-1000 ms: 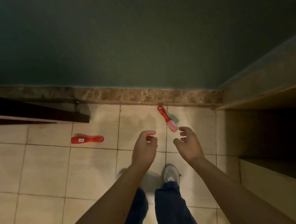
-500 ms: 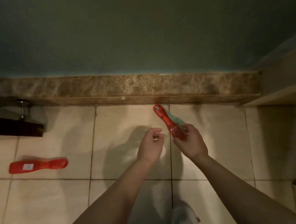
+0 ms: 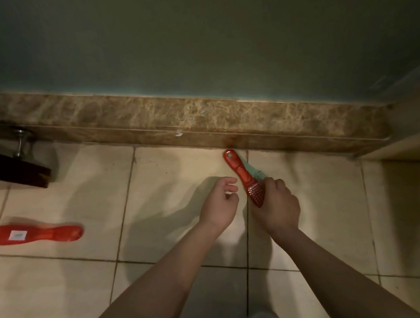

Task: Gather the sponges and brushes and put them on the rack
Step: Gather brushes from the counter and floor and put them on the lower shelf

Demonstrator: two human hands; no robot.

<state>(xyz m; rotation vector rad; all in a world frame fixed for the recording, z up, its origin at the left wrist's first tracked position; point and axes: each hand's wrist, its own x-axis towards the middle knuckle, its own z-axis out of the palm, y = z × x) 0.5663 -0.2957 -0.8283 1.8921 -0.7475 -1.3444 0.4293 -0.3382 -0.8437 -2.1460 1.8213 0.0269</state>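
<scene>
Tiled floor. Right hand curls round red brush head, ready to lift; left hand slack, empty; second brush far left.

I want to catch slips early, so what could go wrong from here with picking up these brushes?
1. The right hand grips the red brush by its bristle head, not the handle, so it may twist or slip on lifting.
2. Its handle tip lies close to the baseboard and could knock against it.
3. The second red brush lies apart, to the left, and might be forgotten. The left hand holds nothing and could take it.
</scene>
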